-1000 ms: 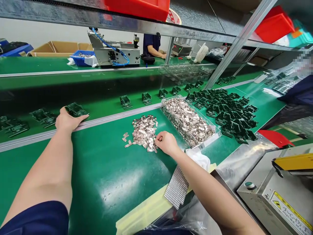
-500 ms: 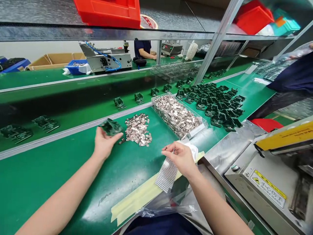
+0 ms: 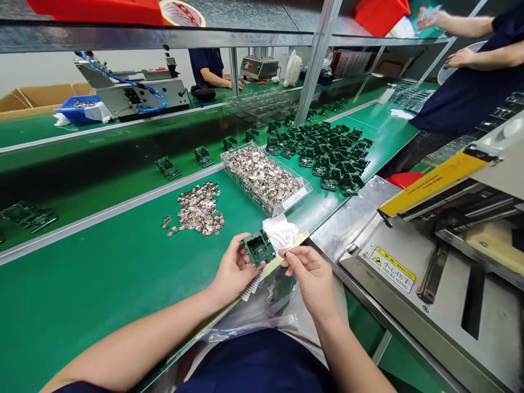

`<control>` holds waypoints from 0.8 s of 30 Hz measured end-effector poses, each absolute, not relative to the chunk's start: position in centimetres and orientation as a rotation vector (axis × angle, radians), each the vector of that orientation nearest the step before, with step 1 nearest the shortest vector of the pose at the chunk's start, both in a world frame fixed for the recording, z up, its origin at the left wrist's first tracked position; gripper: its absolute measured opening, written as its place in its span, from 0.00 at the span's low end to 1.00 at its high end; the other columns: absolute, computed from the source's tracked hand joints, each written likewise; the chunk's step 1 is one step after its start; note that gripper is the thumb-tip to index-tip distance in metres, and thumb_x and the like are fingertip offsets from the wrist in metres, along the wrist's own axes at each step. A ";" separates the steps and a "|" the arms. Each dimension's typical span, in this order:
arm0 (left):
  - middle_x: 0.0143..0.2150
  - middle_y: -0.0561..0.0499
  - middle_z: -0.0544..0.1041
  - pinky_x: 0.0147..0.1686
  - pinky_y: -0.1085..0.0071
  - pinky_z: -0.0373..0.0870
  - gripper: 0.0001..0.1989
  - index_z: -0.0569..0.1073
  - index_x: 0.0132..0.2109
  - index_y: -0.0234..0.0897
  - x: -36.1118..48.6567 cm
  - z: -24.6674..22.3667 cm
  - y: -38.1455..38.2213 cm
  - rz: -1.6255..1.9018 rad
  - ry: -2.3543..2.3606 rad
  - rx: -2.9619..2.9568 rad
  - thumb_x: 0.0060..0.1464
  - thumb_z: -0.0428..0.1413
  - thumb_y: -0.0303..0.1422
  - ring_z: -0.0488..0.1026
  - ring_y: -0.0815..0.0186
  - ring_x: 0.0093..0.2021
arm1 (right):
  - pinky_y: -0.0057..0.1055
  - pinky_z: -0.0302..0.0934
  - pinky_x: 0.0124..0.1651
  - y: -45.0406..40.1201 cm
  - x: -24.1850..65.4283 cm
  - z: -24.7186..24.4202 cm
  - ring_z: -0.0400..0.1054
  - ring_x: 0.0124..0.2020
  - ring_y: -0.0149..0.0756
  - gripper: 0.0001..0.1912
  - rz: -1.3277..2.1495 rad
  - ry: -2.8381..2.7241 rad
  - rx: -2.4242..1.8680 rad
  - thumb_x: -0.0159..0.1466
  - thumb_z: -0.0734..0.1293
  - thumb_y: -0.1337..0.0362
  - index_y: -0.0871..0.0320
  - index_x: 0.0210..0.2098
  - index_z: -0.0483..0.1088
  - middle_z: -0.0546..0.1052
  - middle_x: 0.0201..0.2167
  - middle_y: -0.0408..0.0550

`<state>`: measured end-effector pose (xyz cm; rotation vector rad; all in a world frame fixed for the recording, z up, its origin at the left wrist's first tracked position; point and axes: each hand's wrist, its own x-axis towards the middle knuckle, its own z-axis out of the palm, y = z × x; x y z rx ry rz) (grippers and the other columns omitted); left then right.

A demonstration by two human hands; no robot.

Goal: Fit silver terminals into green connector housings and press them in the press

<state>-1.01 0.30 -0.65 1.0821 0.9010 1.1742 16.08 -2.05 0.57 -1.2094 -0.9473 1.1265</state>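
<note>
In the head view, the green worktop (image 3: 102,284) spread widest, with the grey machine (image 3: 444,327) at three o'clock from the held green part (image 3: 259,248). The heap of green parts (image 3: 323,155) lay toward one o'clock, the clear tray (image 3: 291,201) of metal pieces at twelve, and the loose metal pile (image 3: 202,210) between ten and eleven. The left hand (image 3: 233,270) was clamped on the green part; the right hand (image 3: 314,275), just beside it, had thumb and forefinger together, any piece between them too small to tell.

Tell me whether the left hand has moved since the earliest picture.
Yes: the left hand has come nearer and rightward, away from the metal strip.
</note>
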 end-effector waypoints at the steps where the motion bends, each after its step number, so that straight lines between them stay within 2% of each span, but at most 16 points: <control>1: 0.42 0.51 0.75 0.45 0.67 0.76 0.29 0.64 0.50 0.45 -0.9 -1.0 0.2 1.197 0.915 1.100 0.42 0.68 0.32 0.77 0.64 0.43 | 0.30 0.66 0.32 -2.4 16.1 0.5 0.71 0.33 0.37 0.11 1.078 -0.974 -1.227 0.58 0.73 0.57 0.58 0.31 0.74 0.79 0.34 0.50; 4: 0.40 0.52 0.74 0.42 0.70 0.75 0.28 0.65 0.51 0.46 -0.9 -1.7 0.0 1.227 0.955 1.151 0.44 0.67 0.33 0.76 0.66 0.40 | 0.32 0.66 0.36 -3.1 15.5 0.4 0.70 0.34 0.37 0.09 0.984 -1.012 -1.274 0.58 0.72 0.57 0.57 0.30 0.75 0.77 0.30 0.47; 7: 0.40 0.52 0.74 0.40 0.70 0.75 0.27 0.65 0.51 0.47 -1.1 -2.1 -0.1 1.228 0.953 1.182 0.45 0.66 0.34 0.75 0.66 0.39 | 0.31 0.65 0.30 -3.2 14.6 0.2 0.68 0.27 0.35 0.09 1.057 -1.037 -1.282 0.60 0.71 0.57 0.56 0.32 0.74 0.76 0.27 0.46; 9: 0.41 0.51 0.74 0.40 0.71 0.74 0.26 0.65 0.52 0.47 -1.3 -2.1 -0.1 1.225 0.921 1.206 0.47 0.65 0.34 0.75 0.66 0.39 | 0.33 0.65 0.33 -2.9 14.0 0.1 0.70 0.31 0.38 0.07 0.989 -1.118 -1.278 0.60 0.70 0.59 0.56 0.31 0.74 0.76 0.30 0.47; 11: 0.42 0.50 0.74 0.39 0.71 0.74 0.24 0.65 0.52 0.47 -1.5 -2.1 -0.1 1.217 0.891 1.234 0.49 0.64 0.33 0.74 0.66 0.40 | 0.37 0.65 0.42 -2.7 13.6 0.0 0.70 0.40 0.41 0.04 0.823 -1.231 -1.297 0.60 0.69 0.61 0.55 0.31 0.75 0.75 0.36 0.49; 14: 0.43 0.49 0.74 0.37 0.73 0.73 0.22 0.65 0.53 0.46 -1.8 -2.0 -0.2 1.197 0.871 1.273 0.53 0.62 0.33 0.74 0.67 0.39 | 0.42 0.60 0.53 -2.4 13.2 -0.1 0.67 0.49 0.44 0.02 0.659 -1.344 -1.342 0.60 0.69 0.65 0.53 0.31 0.75 0.73 0.44 0.51; 18: 0.43 0.48 0.74 0.39 0.71 0.74 0.20 0.65 0.53 0.46 -1.9 -1.7 -0.3 1.182 0.856 1.283 0.54 0.61 0.34 0.75 0.65 0.40 | 0.44 0.57 0.57 -2.2 12.9 -0.4 0.64 0.54 0.45 0.02 0.649 -1.381 -1.369 0.59 0.69 0.67 0.53 0.31 0.74 0.71 0.49 0.51; 24: 0.43 0.48 0.75 0.41 0.68 0.74 0.19 0.66 0.53 0.46 -1.7 -1.9 -0.3 1.160 0.880 1.281 0.55 0.60 0.36 0.75 0.63 0.40 | 0.46 0.58 0.57 -2.1 12.8 -0.4 0.64 0.54 0.47 0.02 0.665 -1.393 -1.393 0.59 0.70 0.64 0.54 0.29 0.73 0.71 0.49 0.53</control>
